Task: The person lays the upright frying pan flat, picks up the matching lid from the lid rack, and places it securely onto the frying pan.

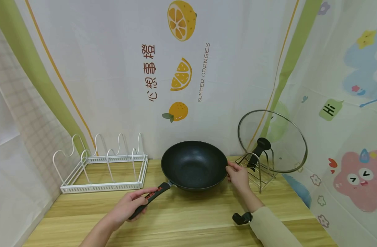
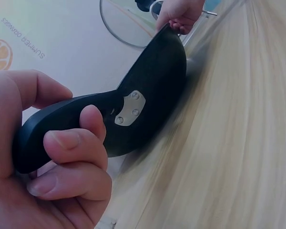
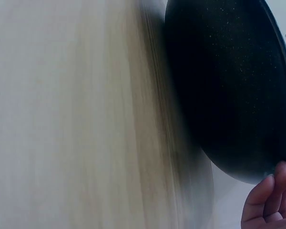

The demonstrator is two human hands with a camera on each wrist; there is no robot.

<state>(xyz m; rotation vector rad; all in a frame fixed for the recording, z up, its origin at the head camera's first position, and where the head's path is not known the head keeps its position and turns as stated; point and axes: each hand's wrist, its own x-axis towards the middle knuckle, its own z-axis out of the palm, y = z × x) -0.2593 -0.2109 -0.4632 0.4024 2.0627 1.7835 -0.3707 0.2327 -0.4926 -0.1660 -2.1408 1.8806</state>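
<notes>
Fingers [image 2: 78, 145] round handle [image 2: 62, 114], fingertips [image 3: 282, 172] pinching wok rim [image 1: 193, 141]

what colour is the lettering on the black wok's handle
Red lettering, showing best in the head view.

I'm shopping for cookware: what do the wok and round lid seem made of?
The wok looks like metal with a dark coating, judging by its soft sheen. The lid is probably glass, possibly clear plastic, since the curtain shows through; its shiny grey rim looks metallic.
</notes>
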